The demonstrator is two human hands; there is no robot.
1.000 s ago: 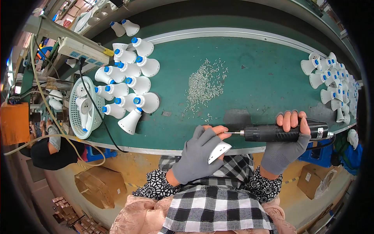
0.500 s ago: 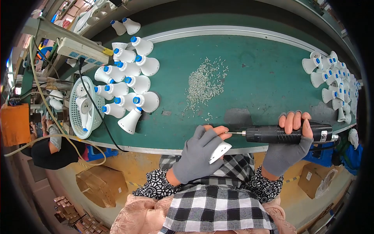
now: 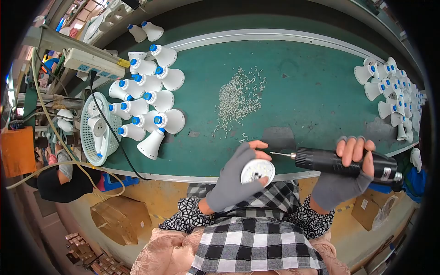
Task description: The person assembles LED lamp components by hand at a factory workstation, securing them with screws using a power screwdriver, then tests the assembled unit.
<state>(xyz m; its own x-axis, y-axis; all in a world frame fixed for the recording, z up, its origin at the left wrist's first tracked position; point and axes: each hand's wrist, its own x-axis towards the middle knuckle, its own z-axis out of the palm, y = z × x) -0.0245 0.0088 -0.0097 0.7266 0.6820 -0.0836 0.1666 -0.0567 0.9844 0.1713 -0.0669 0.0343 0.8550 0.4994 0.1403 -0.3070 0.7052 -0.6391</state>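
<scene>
My left hand [image 3: 234, 176], in a grey fingerless glove, is closed around a white lamp housing [image 3: 257, 170]. Its round face, with small holes and dark spots in the middle, is turned up toward me; the glove hides the rest. In my gloved right hand [image 3: 343, 176] lies a black electric screwdriver [image 3: 321, 159], gripped about its body. The thin metal bit points left and ends just above the housing, apart from it. Beyond both hands, a pile of small silvery screws [image 3: 238, 101] is spread on the green table [image 3: 311, 105].
White cone-shaped housings with blue ends [image 3: 160, 100] stand grouped at left, and more [image 3: 389, 87] at far right. A pale green basket [image 3: 112, 144] holds several white parts. A black cable runs from the power strip [image 3: 94, 64]. Another person's arm [image 3: 64, 172] shows at far left.
The housing has turned in my left hand, so its round face now shows. My right hand has drawn the screwdriver slightly right, and its bit has come away from the left fingers.
</scene>
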